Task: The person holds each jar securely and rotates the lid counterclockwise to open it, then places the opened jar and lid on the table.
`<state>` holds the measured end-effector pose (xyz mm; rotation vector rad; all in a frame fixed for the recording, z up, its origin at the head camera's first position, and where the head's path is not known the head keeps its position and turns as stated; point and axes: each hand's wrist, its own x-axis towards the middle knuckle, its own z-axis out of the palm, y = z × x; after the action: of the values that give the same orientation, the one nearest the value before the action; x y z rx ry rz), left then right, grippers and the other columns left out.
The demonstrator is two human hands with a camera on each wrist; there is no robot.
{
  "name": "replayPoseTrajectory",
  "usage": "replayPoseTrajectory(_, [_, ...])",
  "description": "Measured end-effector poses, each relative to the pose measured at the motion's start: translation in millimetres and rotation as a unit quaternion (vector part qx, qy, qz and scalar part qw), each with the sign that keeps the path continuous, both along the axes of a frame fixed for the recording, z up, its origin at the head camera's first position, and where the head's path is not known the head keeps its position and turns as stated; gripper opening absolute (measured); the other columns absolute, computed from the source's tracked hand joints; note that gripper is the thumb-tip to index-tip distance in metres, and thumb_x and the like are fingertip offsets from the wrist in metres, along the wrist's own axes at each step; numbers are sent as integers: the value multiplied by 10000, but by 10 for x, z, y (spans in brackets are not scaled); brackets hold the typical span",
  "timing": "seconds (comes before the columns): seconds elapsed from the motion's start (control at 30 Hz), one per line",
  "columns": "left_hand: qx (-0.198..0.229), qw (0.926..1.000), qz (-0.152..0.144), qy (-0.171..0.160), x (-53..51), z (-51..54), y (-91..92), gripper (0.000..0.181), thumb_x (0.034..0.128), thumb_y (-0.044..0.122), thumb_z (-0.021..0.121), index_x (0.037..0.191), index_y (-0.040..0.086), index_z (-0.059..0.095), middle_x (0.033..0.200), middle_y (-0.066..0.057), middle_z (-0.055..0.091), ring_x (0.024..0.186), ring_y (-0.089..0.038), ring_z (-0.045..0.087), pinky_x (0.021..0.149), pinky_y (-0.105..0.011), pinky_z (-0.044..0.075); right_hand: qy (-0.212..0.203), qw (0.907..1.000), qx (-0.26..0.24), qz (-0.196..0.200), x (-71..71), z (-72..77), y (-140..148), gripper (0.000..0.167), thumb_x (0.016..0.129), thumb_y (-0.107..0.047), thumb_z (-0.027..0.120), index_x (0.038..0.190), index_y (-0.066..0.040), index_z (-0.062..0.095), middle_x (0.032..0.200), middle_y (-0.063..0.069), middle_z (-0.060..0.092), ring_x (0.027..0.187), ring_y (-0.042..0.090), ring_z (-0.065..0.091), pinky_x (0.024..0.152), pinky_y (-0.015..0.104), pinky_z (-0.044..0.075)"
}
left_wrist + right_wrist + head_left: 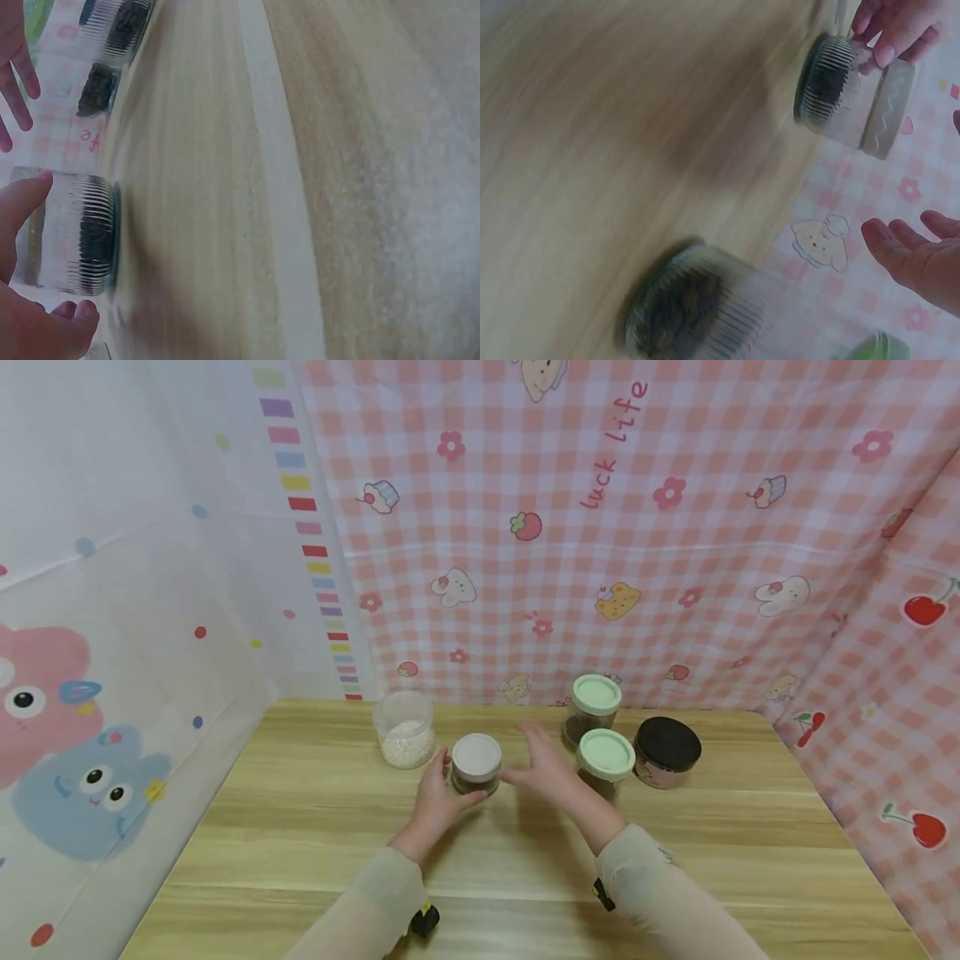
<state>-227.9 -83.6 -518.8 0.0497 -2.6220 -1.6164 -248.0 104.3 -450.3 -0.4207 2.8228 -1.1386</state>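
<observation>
A clear ribbed jar with a white lid stands upright on the table, with dark contents low inside it. My left hand grips this jar from its left and front, thumb on the near side. In the right wrist view, the thumb and fingers of the left hand hold the jar by its upper wall. To the jar's right is my right hand, fingers spread, with nothing in it. The right wrist view shows that hand apart from the jar.
Right of the right hand stand two green-lidded jars with dark contents. A black-lidded tub is beside them. A lidless clear container with white granules stands at left. Patterned cloth hangs behind the wooden table.
</observation>
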Motion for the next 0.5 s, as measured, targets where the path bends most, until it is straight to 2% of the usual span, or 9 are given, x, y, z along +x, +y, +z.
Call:
replayPoseTrajectory(0.13, [73, 9999, 136, -2, -32, -36, 16, 1023, 653, 182, 867, 1445, -53, 263, 1434, -234, 387, 1294, -391, 410, 1060, -494, 378, -263, 9997, -20, 5, -64, -88, -65, 826, 781, -231, 775, 1440, -19, 324, 1481, 209, 317, 1362, 380, 316, 1087, 533, 325])
replayPoseTrajectory(0.3, [-45, 9995, 150, 290, -68, -74, 12, 942, 622, 162, 883, 1389, -38, 374, 1354, -222, 476, 1232, -378, 475, 1036, -498, 399, -617, 9981, -55, 53, -126, -175, -117, 753, 780, -35, 709, 1428, 25, 331, 1466, 231, 340, 1368, 394, 299, 1108, 528, 293])
replayPoseTrajectory(0.5, [-158, 9984, 24, 550, -116, -108, -6, 879, 625, 129, 879, 1356, -37, 421, 1317, -212, 519, 1183, -368, 522, 1018, -469, 425, -814, 9961, 50, 326, -181, -303, -161, 738, 765, 23, 701, 1407, 80, 340, 1433, 247, 397, 1264, 414, 445, 1066, 492, 370])
